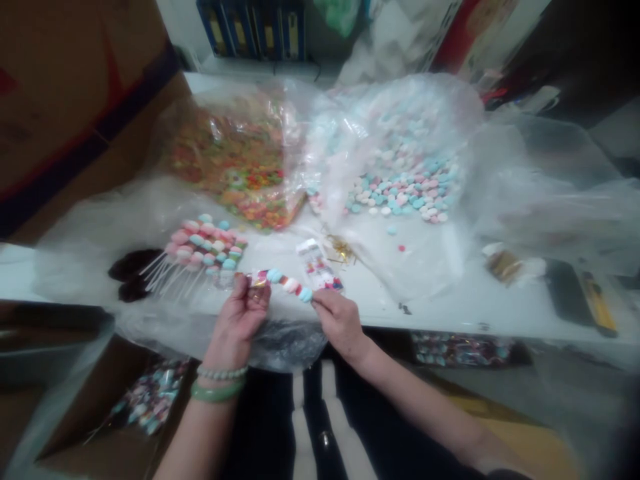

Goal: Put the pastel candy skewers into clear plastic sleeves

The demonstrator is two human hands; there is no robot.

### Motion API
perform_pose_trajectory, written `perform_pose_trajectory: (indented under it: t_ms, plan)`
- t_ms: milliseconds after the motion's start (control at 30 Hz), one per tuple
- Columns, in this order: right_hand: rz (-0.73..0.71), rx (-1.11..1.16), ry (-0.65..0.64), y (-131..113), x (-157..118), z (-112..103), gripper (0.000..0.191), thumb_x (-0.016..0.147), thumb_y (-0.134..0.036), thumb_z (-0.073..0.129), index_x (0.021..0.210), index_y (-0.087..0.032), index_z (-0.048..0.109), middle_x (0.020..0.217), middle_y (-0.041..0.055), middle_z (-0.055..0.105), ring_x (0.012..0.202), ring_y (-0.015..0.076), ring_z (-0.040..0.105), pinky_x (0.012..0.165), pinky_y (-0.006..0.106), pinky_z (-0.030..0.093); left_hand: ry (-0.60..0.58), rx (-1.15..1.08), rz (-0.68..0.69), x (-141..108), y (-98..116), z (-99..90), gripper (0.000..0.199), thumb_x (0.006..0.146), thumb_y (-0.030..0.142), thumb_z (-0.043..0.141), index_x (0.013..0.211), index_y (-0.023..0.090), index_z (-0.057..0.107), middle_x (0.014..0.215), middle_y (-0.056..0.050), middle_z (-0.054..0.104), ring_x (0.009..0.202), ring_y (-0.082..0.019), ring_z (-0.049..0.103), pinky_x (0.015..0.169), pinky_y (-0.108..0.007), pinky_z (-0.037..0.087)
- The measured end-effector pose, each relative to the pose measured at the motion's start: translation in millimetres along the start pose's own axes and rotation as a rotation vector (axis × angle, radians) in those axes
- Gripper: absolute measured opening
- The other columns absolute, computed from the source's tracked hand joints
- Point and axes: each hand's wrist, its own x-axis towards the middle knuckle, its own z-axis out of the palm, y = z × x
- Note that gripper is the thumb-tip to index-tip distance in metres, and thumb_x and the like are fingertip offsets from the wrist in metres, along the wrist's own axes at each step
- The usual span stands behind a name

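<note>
A marshmallow skewer [291,285] with blue, pink and white pieces and darker bits between them is stretched between my two hands above the table edge. My left hand [244,308] pinches its left end, where a shiny printed wrapper [260,278] shows. At the other end, beside a blue marshmallow, the closed fingers of my right hand [343,323] grip the skewer; its stick is hidden there. To the left lies a pile of marshmallow skewers [205,245] with white sticks. Just beyond my hands are printed wrappers [317,263] and a bunch of gold twist ties [343,251].
Behind lie a see-through bag of orange-red gummies [240,160] and one of pastel marshmallows [405,180]. A large carton [75,100] stands left. Below the table, an open box [150,393] holds wrapped sweets. A yellow cutter knife [599,305] lies at the right.
</note>
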Motion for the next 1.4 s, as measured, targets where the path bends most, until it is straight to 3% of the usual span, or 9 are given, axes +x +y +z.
perform_pose_trajectory:
  t_ms: [133,267,433,733,933,1067,1200,1300,1400]
  plan:
    - [-0.271,-0.366,0.027,-0.4,-1.5,-6.7,0.028,0.092,-0.01,0.044,0.088,-0.019,0.07,0.073,0.0049,0.066,0.068,0.0169,0.058,0.064,0.027,0.04,0.006,0.012,0.134,-2.5,-0.4,2.7,0.018,0.094,0.017,0.059,0.077,0.015,0.061,0.063,0.0,0.066,0.054,-0.012,0.065,0.063,-0.028,0.061]
    - [-0.385,-0.471,0.045,-3.6,-2.1,-10.7,0.029,0.092,-0.009,0.044,0.09,-0.018,0.071,0.071,0.0052,0.065,0.066,0.0165,0.056,0.063,0.027,0.038,0.012,0.066,0.269,-2.5,-4.3,4.6,0.024,0.095,0.013,0.055,0.073,0.018,0.062,0.065,0.001,0.068,0.059,-0.012,0.067,0.061,-0.024,0.059]
    - [-0.323,-0.381,-0.013,1.6,-3.9,-9.2,0.028,0.092,-0.011,0.045,0.091,-0.019,0.071,0.073,0.0052,0.065,0.066,0.0169,0.056,0.062,0.027,0.039,-0.065,0.255,0.415,3.0,-5.1,-2.4,0.015,0.086,0.007,0.065,0.074,0.016,0.064,0.064,0.002,0.066,0.054,-0.011,0.063,0.049,-0.019,0.054]
    - [0.001,-0.07,-0.069,13.0,-6.4,-3.7,0.021,0.093,-0.018,0.05,0.087,-0.023,0.07,0.082,0.0029,0.071,0.076,0.017,0.065,0.07,0.024,0.047,-0.069,0.466,0.42,6.2,-6.2,-14.4,0.008,0.078,0.011,0.069,0.075,0.013,0.062,0.065,0.001,0.064,0.052,-0.015,0.064,0.05,-0.029,0.059]
    - [-0.011,-0.095,-0.138,6.2,-9.1,-0.5,0.02,0.092,-0.018,0.052,0.085,-0.022,0.069,0.081,0.0029,0.07,0.074,0.0158,0.064,0.068,0.023,0.045,-0.073,0.366,0.476,7.4,-17.1,-12.9,0.008,0.083,0.015,0.067,0.078,0.013,0.062,0.069,-0.001,0.066,0.063,-0.016,0.067,0.056,-0.026,0.059]
    - [-0.053,-0.202,-0.184,4.6,-10.2,0.6,0.02,0.092,-0.016,0.052,0.083,-0.021,0.069,0.078,0.0034,0.068,0.072,0.0156,0.062,0.067,0.023,0.043,-0.043,0.22,0.439,13.3,-15.8,-11.0,0.014,0.088,0.011,0.061,0.075,0.015,0.059,0.064,0.002,0.063,0.058,-0.012,0.064,0.057,-0.023,0.056]
    - [-0.104,-0.235,-0.19,4.3,-10.4,2.0,0.02,0.092,-0.015,0.052,0.082,-0.02,0.068,0.074,0.0037,0.067,0.069,0.0162,0.061,0.064,0.024,0.04,-0.054,0.19,0.36,15.5,-12.4,-8.2,0.016,0.092,0.013,0.057,0.076,0.015,0.058,0.068,-0.001,0.066,0.063,-0.014,0.067,0.062,-0.024,0.057]
    - [-0.081,-0.211,-0.207,5.0,-10.8,3.5,0.02,0.091,-0.014,0.052,0.084,-0.02,0.069,0.075,0.0036,0.068,0.07,0.0167,0.062,0.065,0.024,0.042,-0.092,0.229,0.359,12.4,-12.2,-7.8,0.014,0.088,0.016,0.064,0.076,0.015,0.058,0.069,-0.004,0.069,0.066,-0.017,0.069,0.064,-0.026,0.057]
    - [0.034,-0.087,-0.195,6.9,-10.0,4.4,0.018,0.088,-0.013,0.054,0.087,-0.022,0.07,0.082,0.0023,0.071,0.077,0.0168,0.065,0.07,0.024,0.045,-0.186,0.347,0.41,8.2,-14.1,-10.3,0.019,0.078,0.02,0.077,0.076,0.015,0.059,0.074,-0.006,0.072,0.07,-0.02,0.071,0.062,-0.026,0.056]
